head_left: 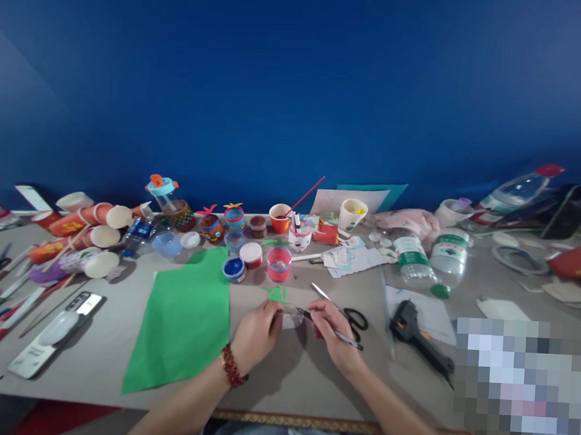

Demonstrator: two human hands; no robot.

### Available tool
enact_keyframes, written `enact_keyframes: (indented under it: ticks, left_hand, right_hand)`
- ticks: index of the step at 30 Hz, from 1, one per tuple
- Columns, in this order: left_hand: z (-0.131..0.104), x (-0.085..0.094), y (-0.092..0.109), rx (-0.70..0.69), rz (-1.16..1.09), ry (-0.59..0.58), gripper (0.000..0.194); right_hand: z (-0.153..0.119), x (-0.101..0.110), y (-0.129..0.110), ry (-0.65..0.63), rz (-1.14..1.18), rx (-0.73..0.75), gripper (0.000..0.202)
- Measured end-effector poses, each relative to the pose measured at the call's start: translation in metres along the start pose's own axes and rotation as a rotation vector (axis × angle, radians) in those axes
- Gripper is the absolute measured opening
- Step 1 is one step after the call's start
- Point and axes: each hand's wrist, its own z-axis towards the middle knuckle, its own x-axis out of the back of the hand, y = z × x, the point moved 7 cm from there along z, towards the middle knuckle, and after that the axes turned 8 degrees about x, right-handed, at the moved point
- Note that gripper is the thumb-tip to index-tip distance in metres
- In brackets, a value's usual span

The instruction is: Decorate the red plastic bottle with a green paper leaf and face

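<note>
My right hand (333,330) is closed around a dark-and-silver pen (349,341), its tip pointing left toward my other hand. My left hand (258,332), with a beaded bracelet at the wrist, pinches the edge of a small clear plastic piece (293,320); its exact shape is hard to make out. The pen tip is close to this piece, but contact cannot be told. Just beyond my fingers lie green paper scraps (277,295). Black-handled scissors (356,319) rest behind my right hand, partly hidden by it. A green sheet (182,322) lies left of my left hand.
Paint pots (234,269) and a pink-rimmed cup (279,265) stand ahead. A glue gun (418,334) and cut plastic bottles (412,257) are at right. A phone (55,335), markers (17,317) and stacked paper cups (82,239) occupy the left. A blue wall (297,94) rises behind.
</note>
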Motion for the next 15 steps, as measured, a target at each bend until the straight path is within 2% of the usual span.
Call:
enact_keyframes:
  ticks: [3,6,9,15]
  left_hand:
    - [-0.002,0.004,0.003,-0.074,-0.016,-0.07,0.02]
    - [-0.002,0.009,0.005,-0.147,0.019,-0.078,0.03]
    - [0.001,0.009,0.005,-0.171,0.015,-0.063,0.022]
    - [0.002,0.005,0.004,-0.158,0.025,-0.023,0.02]
  right_hand:
    - [-0.001,-0.002,0.0,-0.075,-0.055,0.036,0.017]
    - [0.0,-0.002,-0.006,-0.114,-0.139,0.121,0.013]
    - [0.001,-0.002,-0.009,-0.099,-0.157,0.173,0.011]
    - [0.003,-0.007,-0.003,-0.12,-0.054,0.074,0.01]
